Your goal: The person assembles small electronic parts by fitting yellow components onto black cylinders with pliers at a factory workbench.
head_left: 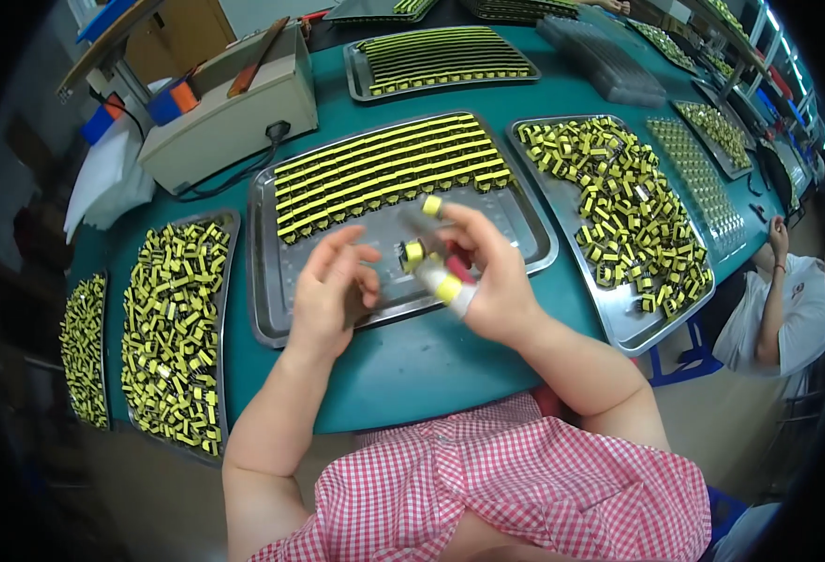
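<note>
A metal tray [515, 225] in front of me holds neat rows of small yellow-and-black parts [384, 169], which look like small wound transformers. Over its near half, my right hand [501, 286] is closed on a red-handled tool [457, 270] that looks like pliers; motion blurs its grey end. One yellow-topped part [432, 204] is by that hand's fingertips, and another part [412, 254] shows beside the tool. Pale and yellow wrapping [450, 288] shows at this hand too. My left hand [328, 290] hovers over the tray's near left, fingers curved and apart, with nothing visible in them.
Loose parts fill a tray [637, 332] on the right and trays [230, 309] on the left. Behind are another tray of rows [361, 89], clear plastic trays [609, 61] and a beige box [235, 122] with a black cable. Another person [778, 309] sits at far right.
</note>
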{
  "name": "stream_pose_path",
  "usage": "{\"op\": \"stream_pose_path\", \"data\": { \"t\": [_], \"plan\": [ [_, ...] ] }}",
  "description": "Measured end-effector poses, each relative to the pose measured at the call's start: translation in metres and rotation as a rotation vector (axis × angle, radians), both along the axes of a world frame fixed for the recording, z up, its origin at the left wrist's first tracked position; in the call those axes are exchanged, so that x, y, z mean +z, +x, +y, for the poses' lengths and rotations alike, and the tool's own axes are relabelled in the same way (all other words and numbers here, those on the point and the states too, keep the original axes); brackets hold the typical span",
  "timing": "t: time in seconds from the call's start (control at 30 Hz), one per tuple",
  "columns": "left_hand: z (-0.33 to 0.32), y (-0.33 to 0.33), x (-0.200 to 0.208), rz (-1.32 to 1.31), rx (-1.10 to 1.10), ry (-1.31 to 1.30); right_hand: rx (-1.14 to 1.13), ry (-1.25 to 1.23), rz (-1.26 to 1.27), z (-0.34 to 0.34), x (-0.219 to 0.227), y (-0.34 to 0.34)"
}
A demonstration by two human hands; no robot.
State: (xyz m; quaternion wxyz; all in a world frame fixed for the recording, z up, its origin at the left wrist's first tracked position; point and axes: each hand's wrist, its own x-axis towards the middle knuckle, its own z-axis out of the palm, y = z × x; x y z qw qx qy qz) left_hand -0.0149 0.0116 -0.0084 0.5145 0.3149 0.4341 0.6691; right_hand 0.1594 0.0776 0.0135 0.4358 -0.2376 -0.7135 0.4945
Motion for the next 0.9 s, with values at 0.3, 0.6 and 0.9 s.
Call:
{"op": "stream_pose_path", "data": {
  "t": [0.3, 0.6, 0.9],
  "plan": [
    [-0.007, 0.019, 0.002, 0.229, -0.061, 0.128, 0.350, -0.744, 0.192, 0.001, -0.010, -0.009],
    [0.010, -0.009, -0.001, 0.062, 0.169, 0.047, 0.015, -0.126, 0.035, -0.009, 0.000, -0.006],
    [0.087, 0.013, 0.002, 1.221, 0.030, -0.058, -0.157, 0.628, 0.196, -0.008, 0.000, -0.002]
  ]
}}
